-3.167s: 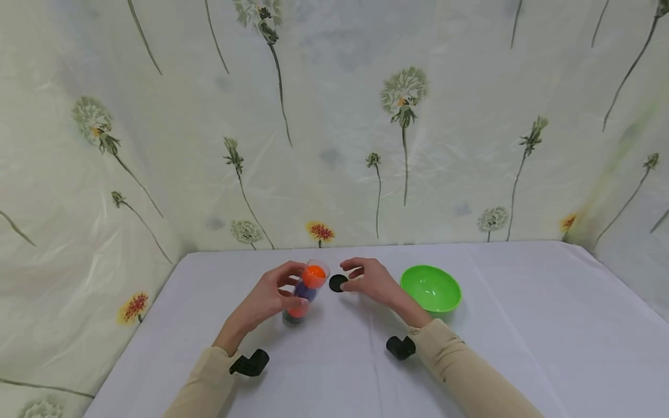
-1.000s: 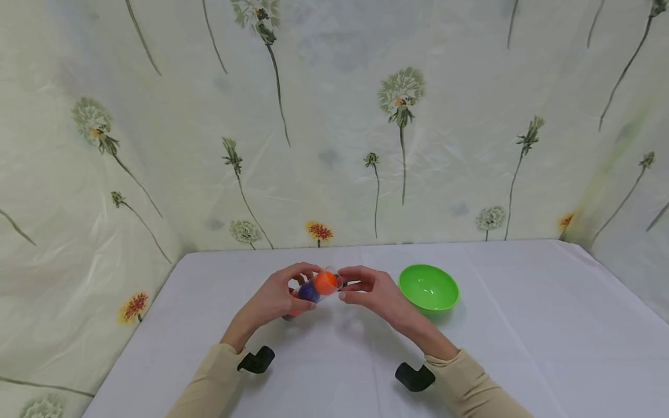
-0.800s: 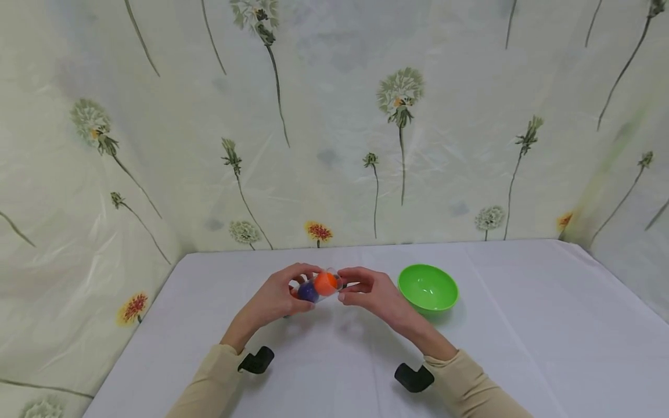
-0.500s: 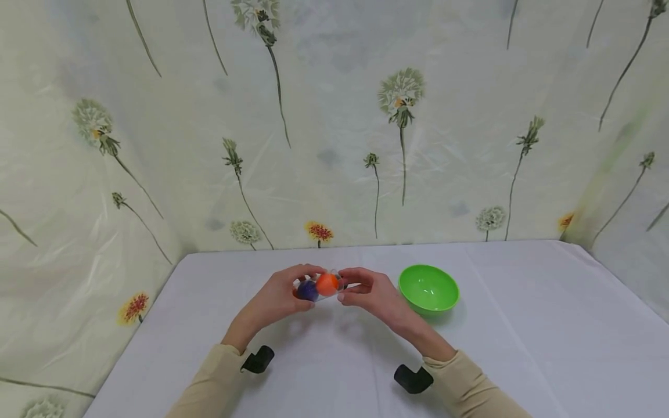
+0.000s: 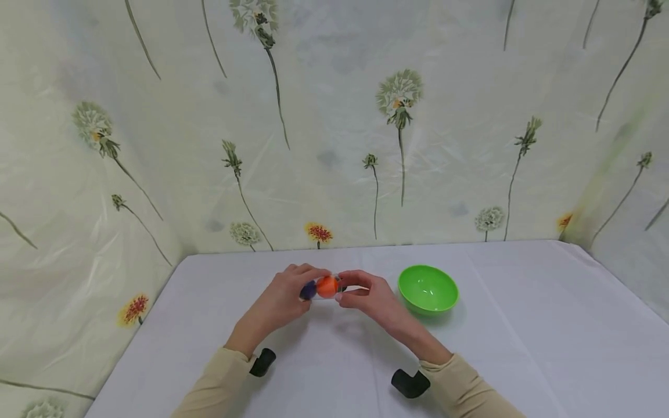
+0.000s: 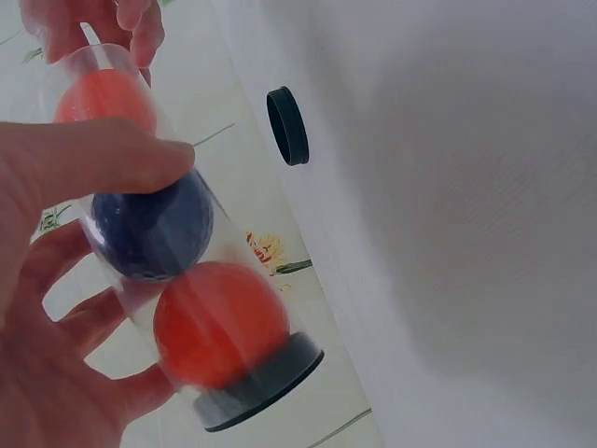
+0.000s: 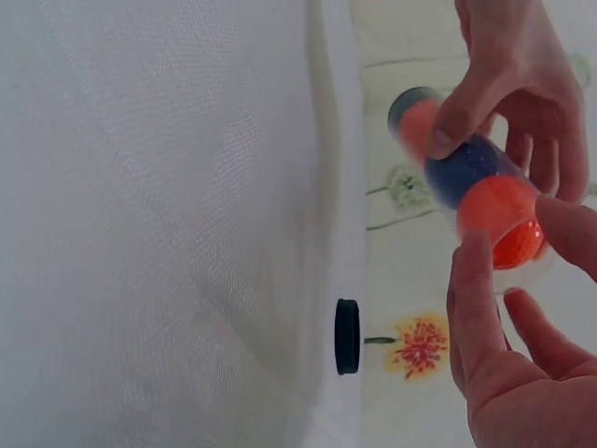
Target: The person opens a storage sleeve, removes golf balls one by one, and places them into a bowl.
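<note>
My left hand (image 5: 284, 299) grips a clear tube (image 6: 224, 233) with the thumb across its side. The tube is tipped over, its mouth toward the right hand and a dark cap on its other end. Inside sit an orange ball (image 5: 327, 287) nearest the mouth, a dark blue ball (image 6: 154, 229) and another orange ball (image 6: 219, 322). My right hand (image 5: 378, 302) is at the mouth, thumb and fingers spread to either side of the rim, overlapping it in the right wrist view. A loose black lid (image 7: 347, 336) lies on the table, mostly behind the right fingers in the head view.
A bright green bowl (image 5: 444, 305) stands right of the right hand, with nothing seen inside it. A white cloth covers the table (image 5: 522, 325). Behind the table's far edge hangs a curtain (image 5: 334, 145) printed with dandelions.
The left hand has tipped the tube from nearly upright to almost level, mouth rightward. My right hand has come left to the mouth, now covering most of the lid in the head view.
</note>
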Action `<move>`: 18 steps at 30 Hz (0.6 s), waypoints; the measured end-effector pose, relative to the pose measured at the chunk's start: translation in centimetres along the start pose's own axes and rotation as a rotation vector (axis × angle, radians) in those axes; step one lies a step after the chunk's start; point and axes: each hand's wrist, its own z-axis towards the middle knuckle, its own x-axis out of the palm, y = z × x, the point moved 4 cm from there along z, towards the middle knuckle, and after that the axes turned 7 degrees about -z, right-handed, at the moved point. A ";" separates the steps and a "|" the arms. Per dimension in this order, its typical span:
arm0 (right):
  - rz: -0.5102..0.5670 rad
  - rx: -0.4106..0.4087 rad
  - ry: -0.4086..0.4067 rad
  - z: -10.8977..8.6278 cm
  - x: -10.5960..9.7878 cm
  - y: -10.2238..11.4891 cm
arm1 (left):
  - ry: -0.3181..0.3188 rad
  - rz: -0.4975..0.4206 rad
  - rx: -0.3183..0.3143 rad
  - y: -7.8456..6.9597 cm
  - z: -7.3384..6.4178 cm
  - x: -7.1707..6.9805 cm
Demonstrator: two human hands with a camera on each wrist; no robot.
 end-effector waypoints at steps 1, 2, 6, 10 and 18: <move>-0.002 0.004 -0.002 0.0 0.0 0.0 | -0.006 0.022 0.009 -0.1 0.0 0.0; -0.001 0.006 -0.005 0.0 0.1 -0.1 | -0.009 0.043 0.015 -0.2 0.0 0.0; -0.001 0.019 -0.023 0.0 0.3 -0.1 | -0.020 0.138 0.030 -0.5 0.1 0.2; -0.012 0.023 -0.033 -0.1 0.4 -0.1 | -0.032 0.248 0.063 -0.6 0.0 0.3; -0.009 0.038 -0.027 -0.3 0.7 -0.3 | -0.060 0.408 0.120 -1.0 -0.3 0.5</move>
